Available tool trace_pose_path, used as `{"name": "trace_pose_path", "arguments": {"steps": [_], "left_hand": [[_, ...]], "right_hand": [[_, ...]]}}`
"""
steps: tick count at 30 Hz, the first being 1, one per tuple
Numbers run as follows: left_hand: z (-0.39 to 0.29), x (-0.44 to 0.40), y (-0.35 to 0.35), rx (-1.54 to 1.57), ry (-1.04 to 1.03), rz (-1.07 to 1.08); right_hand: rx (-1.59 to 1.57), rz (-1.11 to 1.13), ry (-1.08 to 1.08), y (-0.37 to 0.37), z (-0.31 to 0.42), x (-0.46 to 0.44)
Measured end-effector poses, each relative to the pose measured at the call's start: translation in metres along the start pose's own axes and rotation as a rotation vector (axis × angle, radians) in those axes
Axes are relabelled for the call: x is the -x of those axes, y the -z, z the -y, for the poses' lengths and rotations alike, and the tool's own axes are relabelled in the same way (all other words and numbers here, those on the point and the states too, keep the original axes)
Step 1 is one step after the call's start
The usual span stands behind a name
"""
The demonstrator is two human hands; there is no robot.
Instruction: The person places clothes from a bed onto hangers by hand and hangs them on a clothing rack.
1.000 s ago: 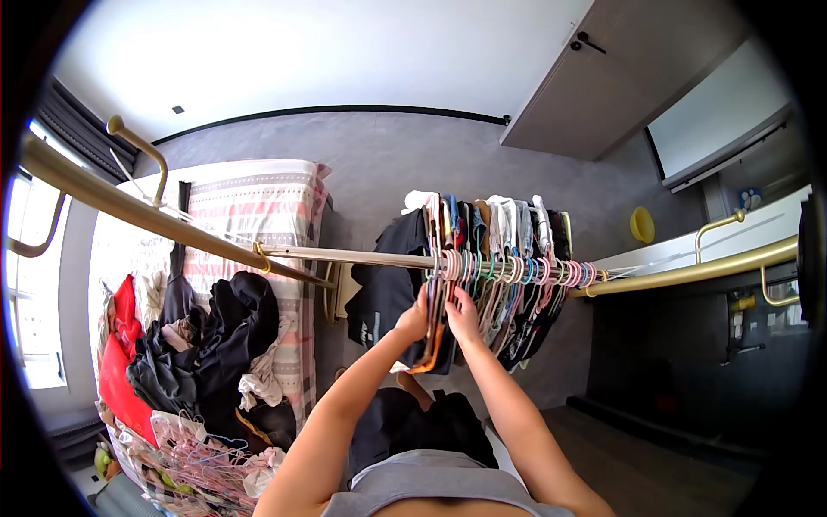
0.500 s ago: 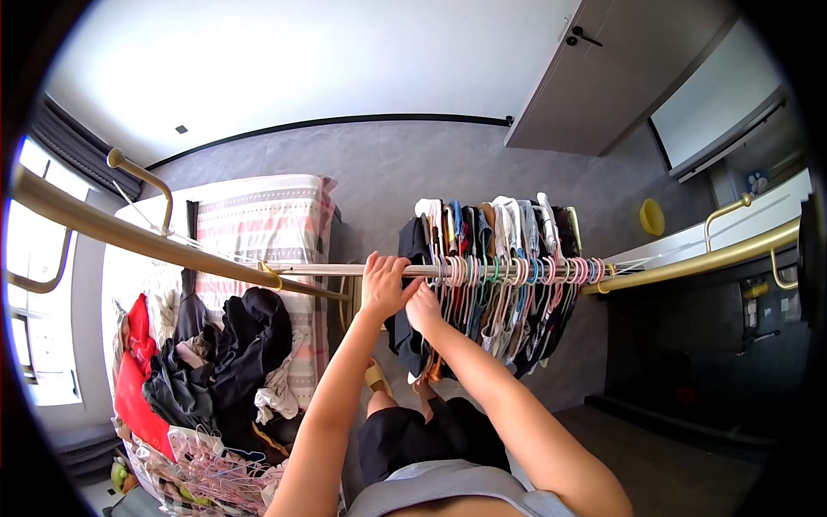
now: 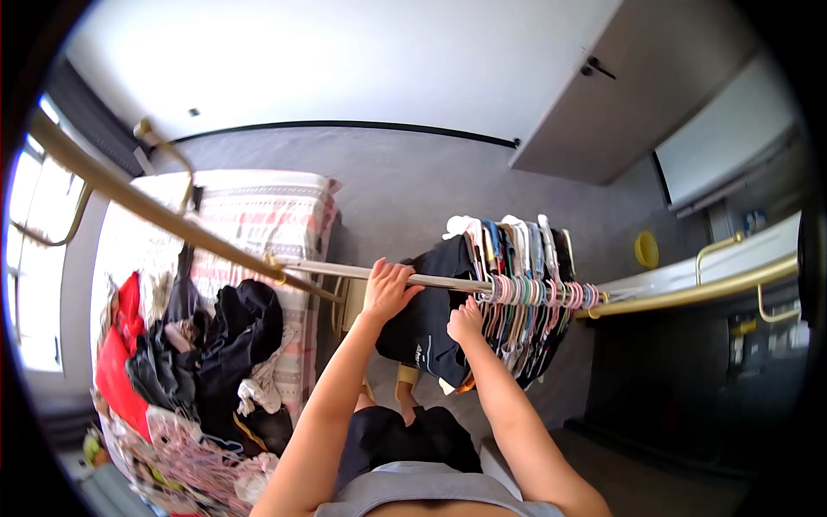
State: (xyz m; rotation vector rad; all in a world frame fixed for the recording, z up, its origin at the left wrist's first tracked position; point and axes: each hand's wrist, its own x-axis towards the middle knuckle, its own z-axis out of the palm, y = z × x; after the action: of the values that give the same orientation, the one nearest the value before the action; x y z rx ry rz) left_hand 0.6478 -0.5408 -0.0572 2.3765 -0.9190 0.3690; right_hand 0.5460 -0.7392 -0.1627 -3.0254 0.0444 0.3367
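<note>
A silver rail [image 3: 332, 269] crosses the view with many clothes on pastel hangers [image 3: 534, 293] packed toward its right part. My left hand [image 3: 389, 290] is wrapped over the rail, left of the hangers. Just under the rail, at the left end of the row, my right hand [image 3: 466, 322] is closed against the hanging clothes; what its fingers hold is hidden. A black garment [image 3: 422, 332] with white lettering hangs at that end, between and below my hands.
A bed [image 3: 258, 194] at the left bears piled dark clothes [image 3: 233, 340], a red garment [image 3: 121, 370] and loose pink hangers [image 3: 185, 457]. Gold bars [image 3: 164, 215] flank the rail. A yellow basin [image 3: 646, 249] and a grey door [image 3: 637, 86] are at the right.
The hangers at the row's left end have moved right along the rail, and my right hand has moved right with them. My left hand stays on the rail. The black garment is more spread out.
</note>
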Motion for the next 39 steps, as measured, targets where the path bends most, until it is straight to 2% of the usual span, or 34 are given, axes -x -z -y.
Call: {"name": "trace_pose_path", "arguments": {"steps": [2, 3, 6, 8, 11, 13, 16, 19, 26, 27, 31, 33, 35, 37, 39], "left_hand": [[0.002, 0.0, 0.006, -0.023, 0.015, 0.023], [0.004, 0.003, 0.008, -0.072, 0.029, 0.052], [0.005, 0.016, 0.02, -0.02, 0.012, 0.075], [-0.001, 0.037, 0.032, -0.026, 0.078, -0.047], [-0.004, 0.107, 0.05, 0.011, 0.275, -0.158], [-0.002, 0.17, 0.069, -0.03, 0.446, -0.155], [0.014, 0.278, 0.099, -0.069, 0.719, -0.261], [0.019, 0.382, 0.144, -0.145, 0.993, -0.378], [0.04, 0.573, 0.223, -0.232, 1.419, -0.577], [0.048, 0.59, 0.232, -0.22, 1.456, -0.62], [0.106, 0.637, 0.265, -0.076, 1.468, -0.751], [0.144, 0.642, 0.285, 0.153, 1.528, -0.825], [0.194, 0.647, 0.291, 0.199, 1.564, -0.91], [0.244, 0.647, 0.302, 0.082, 1.603, -0.878], [0.283, 0.648, 0.321, 0.085, 1.631, -0.707]], "right_hand": [[0.041, 0.0, 0.06, 0.006, 0.012, 0.0], [0.041, -0.097, 0.091, 0.005, 0.017, 0.001], [-0.181, -0.219, 0.062, 0.024, 0.047, 0.014], [-0.193, -0.266, 0.1, 0.021, 0.071, 0.022], [-0.29, -0.123, 0.241, 0.013, 0.117, 0.031], [-0.365, -0.097, 0.372, 0.004, 0.157, 0.037], [-0.36, 0.191, 0.36, -0.001, 0.229, 0.051], [-0.393, 0.368, 0.478, -0.02, 0.303, 0.065], [-0.369, 0.542, 0.702, -0.059, 0.485, 0.119], [-0.363, 0.506, 0.772, -0.064, 0.508, 0.126], [-0.446, 0.546, 0.79, -0.075, 0.577, 0.153], [-0.48, 0.567, 0.764, -0.071, 0.6, 0.161], [-0.498, 0.584, 0.711, -0.066, 0.615, 0.166], [-0.506, 0.548, 0.702, -0.058, 0.623, 0.168], [-0.515, 0.538, 0.653, -0.053, 0.626, 0.167]]}}
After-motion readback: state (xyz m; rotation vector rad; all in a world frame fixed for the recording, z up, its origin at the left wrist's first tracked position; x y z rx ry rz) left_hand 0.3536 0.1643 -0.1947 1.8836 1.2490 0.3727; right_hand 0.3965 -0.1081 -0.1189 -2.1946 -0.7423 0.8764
